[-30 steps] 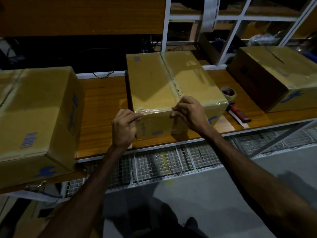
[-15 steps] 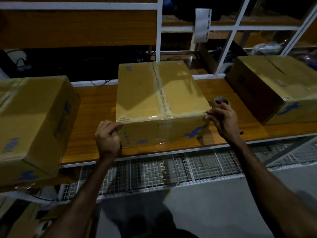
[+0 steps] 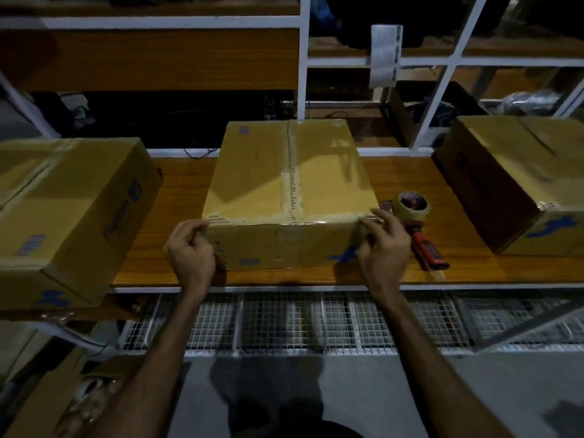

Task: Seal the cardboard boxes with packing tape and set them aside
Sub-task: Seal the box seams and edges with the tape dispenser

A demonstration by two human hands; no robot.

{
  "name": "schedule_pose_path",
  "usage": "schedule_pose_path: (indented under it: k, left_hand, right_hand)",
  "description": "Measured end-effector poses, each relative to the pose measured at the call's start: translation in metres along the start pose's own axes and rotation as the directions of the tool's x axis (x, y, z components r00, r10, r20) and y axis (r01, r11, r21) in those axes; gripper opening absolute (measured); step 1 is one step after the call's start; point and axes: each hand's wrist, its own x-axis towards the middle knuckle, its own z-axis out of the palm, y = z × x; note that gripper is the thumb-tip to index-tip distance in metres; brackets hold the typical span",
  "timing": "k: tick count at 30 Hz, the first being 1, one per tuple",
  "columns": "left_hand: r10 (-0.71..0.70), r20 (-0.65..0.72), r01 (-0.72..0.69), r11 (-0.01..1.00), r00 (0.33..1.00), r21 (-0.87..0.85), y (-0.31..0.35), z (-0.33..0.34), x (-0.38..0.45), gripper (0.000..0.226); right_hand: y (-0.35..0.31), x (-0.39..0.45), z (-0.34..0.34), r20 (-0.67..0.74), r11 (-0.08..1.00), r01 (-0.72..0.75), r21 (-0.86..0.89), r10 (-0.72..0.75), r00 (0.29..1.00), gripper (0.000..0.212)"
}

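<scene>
While both hands grasp the taped box [image 3: 284, 191] at its near corners, left hand [image 3: 189, 251], right hand [image 3: 384, 245], tape dispenser [image 3: 417, 222] just right, bare desk [image 3: 186, 191] between boxes

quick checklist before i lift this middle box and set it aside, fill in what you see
1. Tape along the top seam of the middle box: ok, a strip runs its whole length.
2. Tape over the front top edge: ok, shiny tape reaches both corners.
3. Left hand on the front left corner: ok, fingers curled on it.
4. Right hand on the front right corner: ok, fingers on the edge.
5. Tape dispenser out of the way: not ok, it lies close beside the right hand.
6. Bottom seam taped: cannot tell, hidden against the wooden bench.
</scene>
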Motion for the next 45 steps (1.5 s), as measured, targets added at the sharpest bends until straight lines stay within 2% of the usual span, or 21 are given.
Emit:
schedule_pose_path:
  k: [1,2,4,6,7,8,14,18,21,24,25,27,30,32,34,36,38,42,45]
  left_hand:
    - [0.066,0.035,-0.069,0.993,0.997,0.095,0.005,0.002,-0.001,0.032]
    - [0.154,0.125,-0.176,0.966,0.98,0.188,0.009,0.006,-0.002,0.032]
    - [0.289,0.363,-0.393,0.884,0.886,0.255,0.014,0.018,-0.002,0.038]
    - [0.322,0.519,-0.503,0.827,0.791,0.253,0.018,0.026,-0.004,0.044]
    - [0.317,0.545,-0.516,0.817,0.776,0.26,0.016,0.028,-0.005,0.046]
    - [0.309,0.546,-0.512,0.815,0.779,0.27,0.013,0.027,-0.005,0.046]
    - [0.233,0.49,-0.419,0.853,0.84,0.312,-0.013,0.01,0.005,0.05]
    - [0.168,0.415,-0.288,0.926,0.894,0.245,-0.02,0.01,0.005,0.049]
    - [0.071,0.277,-0.128,0.972,0.958,0.196,-0.014,0.024,0.001,0.047]
    - [-0.159,0.076,0.154,0.986,0.984,0.057,0.004,0.039,-0.006,0.043]
    - [-0.233,0.025,0.233,0.972,0.972,0.019,0.011,0.044,-0.008,0.043]
    - [-0.321,-0.042,0.321,0.947,0.946,-0.001,0.022,0.053,-0.011,0.048]
    - [-0.358,-0.082,0.358,0.934,0.93,-0.023,0.021,0.063,-0.016,0.052]
    - [-0.378,-0.106,0.37,0.925,0.919,-0.09,0.017,0.067,-0.021,0.056]
    - [-0.451,-0.087,0.437,0.888,0.888,-0.142,0.012,0.071,-0.03,0.06]
    - [-0.541,-0.02,0.536,0.837,0.841,-0.106,0.004,0.072,-0.04,0.061]
    - [-0.576,0.034,0.577,0.816,0.816,-0.037,-0.013,0.064,-0.05,0.053]
    - [-0.562,0.106,0.554,0.827,0.821,0.093,-0.044,0.041,-0.054,0.03]
    - [-0.508,0.097,0.5,0.86,0.856,0.101,-0.047,0.028,-0.046,0.029]
  right_hand:
    - [-0.022,-0.003,0.007,0.02,0.992,0.128,-0.02,-0.128,0.992,0.036]
    - [-0.045,-0.003,0.017,0.081,0.97,0.243,0.007,-0.243,0.967,0.037]
    - [-0.088,-0.001,0.043,0.308,0.915,0.396,0.075,-0.399,0.864,0.045]
    - [-0.118,-0.001,0.069,0.553,0.872,0.488,0.048,-0.43,0.714,0.058]
    - [-0.124,0.0,0.079,0.615,0.857,0.514,0.016,-0.414,0.671,0.059]
    - [-0.122,0.002,0.086,0.641,0.85,0.526,-0.016,-0.395,0.658,0.058]
    - [-0.053,0.023,0.058,0.626,0.855,0.472,-0.214,-0.251,0.738,0.069]
    - [0.01,0.033,0.027,0.451,0.902,0.314,-0.296,-0.158,0.879,0.071]
    - [0.034,0.032,0.024,0.29,0.989,0.131,-0.068,-0.106,0.951,0.061]
    - [0.029,0.027,0.04,0.139,0.979,-0.08,0.186,0.054,0.989,0.053]
    - [0.021,0.024,0.045,0.104,0.95,-0.183,0.252,0.161,0.981,0.053]
    - [0.002,0.018,0.052,0.052,0.856,-0.376,0.354,0.384,0.922,0.057]
    - [-0.015,0.011,0.061,-0.024,0.773,-0.482,0.412,0.538,0.843,0.059]
    - [-0.013,0.007,0.066,-0.048,0.778,-0.479,0.406,0.542,0.839,0.059]
    - [-0.003,0.002,0.069,-0.014,0.804,-0.471,0.362,0.51,0.86,0.055]
    - [0.013,-0.008,0.069,0.067,0.807,-0.508,0.301,0.513,0.856,0.05]
    - [0.03,-0.017,0.068,0.123,0.823,-0.519,0.233,0.504,0.855,0.044]
    - [0.054,-0.013,0.064,0.164,0.856,-0.492,0.159,0.468,0.868,0.035]
    - [0.059,-0.005,0.051,0.163,0.85,-0.498,0.168,0.475,0.865,0.037]
